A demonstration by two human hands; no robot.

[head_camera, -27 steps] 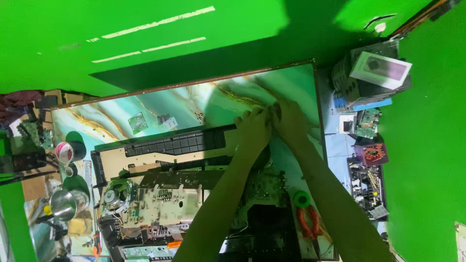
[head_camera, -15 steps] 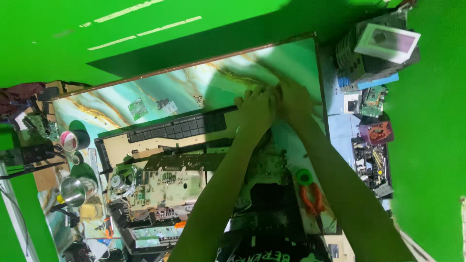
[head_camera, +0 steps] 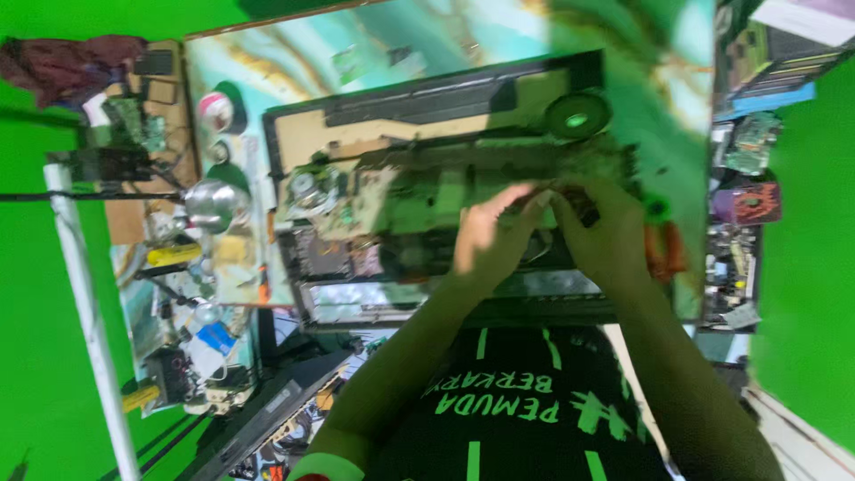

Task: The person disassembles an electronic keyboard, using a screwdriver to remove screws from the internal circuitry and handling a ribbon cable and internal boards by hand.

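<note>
Mid-disassembly: left hand [head_camera: 488, 239] and right hand [head_camera: 598, 233] pinched shut on a small blurred part atop the opened black electronics chassis [head_camera: 427, 191]; next move needed careful lifting.

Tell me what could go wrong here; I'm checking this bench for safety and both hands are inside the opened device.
The left hand and right hand meet over the exposed circuit board; fingers could perhaps snag or bend parts or wires. The round speaker lies loose-looking by the open chassis and might get knocked. Tools crowd the table's left edge.
</note>
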